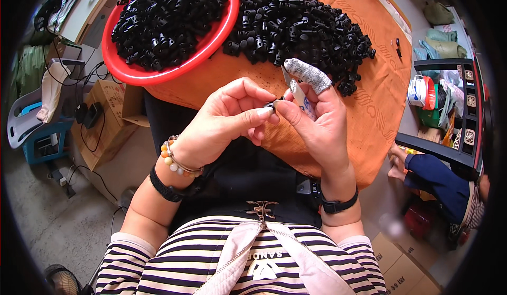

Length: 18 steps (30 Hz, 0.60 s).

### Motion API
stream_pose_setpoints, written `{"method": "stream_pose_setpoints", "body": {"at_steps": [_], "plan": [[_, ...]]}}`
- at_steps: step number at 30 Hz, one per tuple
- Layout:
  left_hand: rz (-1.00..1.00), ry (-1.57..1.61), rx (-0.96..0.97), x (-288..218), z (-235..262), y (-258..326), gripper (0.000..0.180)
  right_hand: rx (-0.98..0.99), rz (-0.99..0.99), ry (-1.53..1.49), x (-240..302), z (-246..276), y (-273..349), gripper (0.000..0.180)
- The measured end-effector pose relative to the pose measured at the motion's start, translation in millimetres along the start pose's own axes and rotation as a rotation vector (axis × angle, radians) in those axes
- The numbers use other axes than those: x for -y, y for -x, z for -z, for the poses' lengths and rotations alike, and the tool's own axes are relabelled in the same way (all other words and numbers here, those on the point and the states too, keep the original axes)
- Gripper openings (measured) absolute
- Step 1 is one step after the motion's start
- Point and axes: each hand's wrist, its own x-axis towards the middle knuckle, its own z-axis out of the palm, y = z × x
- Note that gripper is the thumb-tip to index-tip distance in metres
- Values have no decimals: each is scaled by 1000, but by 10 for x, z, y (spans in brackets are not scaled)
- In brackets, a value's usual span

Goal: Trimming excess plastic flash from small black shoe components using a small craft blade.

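Note:
Close together over the near edge of the orange tablecloth [364, 131], my two hands meet at a small black plastic piece [271, 105], which resembles a cord lock. My left hand [224, 110] is closed, pinching the piece between thumb and fingers. My right hand [322, 121] is closed too, its thumb against the piece. A grey knitted finger cover [309, 74] sits on its raised index finger. Something whitish with a thin, flat tip [296, 91] is tucked in this hand; its kind is unclear. Beyond lies a heap of similar black pieces [296, 26].
A red basin [142, 77] full of black pieces stands at the far left. Cardboard box [108, 115] and grey-blue chair [31, 110] are left, with loose cables. A black rack [459, 100] and a person in dark blue shorts [438, 179] are right; boxes [406, 263] are lower right.

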Motion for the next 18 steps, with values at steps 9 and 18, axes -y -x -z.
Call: {"method": "stream_pose_setpoints", "body": {"at_steps": [9,18], "plan": [[36,256,60,20,11,4,18,51,-7,-11,52,-55,9,42],[-12,342,-16,-30,34,25,25,39,-24,11,15,-66,125,39]]}}
